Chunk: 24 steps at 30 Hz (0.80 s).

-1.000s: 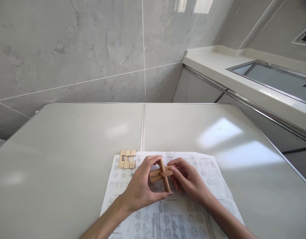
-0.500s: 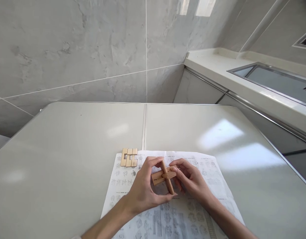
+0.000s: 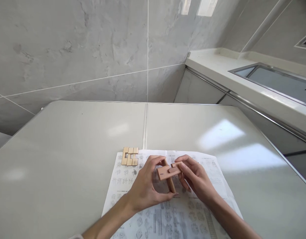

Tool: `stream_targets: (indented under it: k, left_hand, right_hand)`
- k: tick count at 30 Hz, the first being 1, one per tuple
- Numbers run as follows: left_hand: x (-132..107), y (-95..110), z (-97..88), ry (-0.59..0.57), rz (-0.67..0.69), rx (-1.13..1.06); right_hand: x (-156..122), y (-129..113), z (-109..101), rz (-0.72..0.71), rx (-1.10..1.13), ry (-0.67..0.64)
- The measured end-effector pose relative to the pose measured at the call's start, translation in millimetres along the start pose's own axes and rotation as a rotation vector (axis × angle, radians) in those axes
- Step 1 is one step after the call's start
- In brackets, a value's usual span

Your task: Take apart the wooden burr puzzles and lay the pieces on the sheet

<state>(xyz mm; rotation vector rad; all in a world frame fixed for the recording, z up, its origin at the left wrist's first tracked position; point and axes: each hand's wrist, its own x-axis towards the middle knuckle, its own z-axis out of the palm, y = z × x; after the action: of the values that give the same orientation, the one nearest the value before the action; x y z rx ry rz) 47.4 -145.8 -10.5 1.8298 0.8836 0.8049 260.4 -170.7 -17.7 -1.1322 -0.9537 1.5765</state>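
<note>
My left hand [image 3: 143,186] grips a rounded wooden puzzle bar [image 3: 171,186] by its two ends, thumb below and fingers above. A flat wooden puzzle piece [image 3: 164,173] with a slot crosses over the middle of that bar. My right hand [image 3: 196,179] pinches the right end of the flat piece between thumb and fingers. Whether the pieces interlock or only touch cannot be made out. Both hands are above a printed sheet [image 3: 143,214] covered with small diagrams.
A gold-coloured blocky puzzle [image 3: 124,160] lies at the sheet's upper left corner. The pale table [image 3: 68,149] has a seam running to its far edge. A tiled wall [image 3: 105,43] rises behind, and a counter [image 3: 205,63] with a glass-covered recess stands at the right.
The flat piece has moved up and right along with my right hand, and it now lies across the front of the bar. My left hand keeps its grip almost unmoved.
</note>
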Motion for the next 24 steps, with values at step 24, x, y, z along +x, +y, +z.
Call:
stream_targets:
  k: [24]
  left_hand:
    - [11,-8,-17.9,-0.075,-0.267,-1.008]
  right_hand:
    - [4,11,4,-0.222,-0.794,0.39]
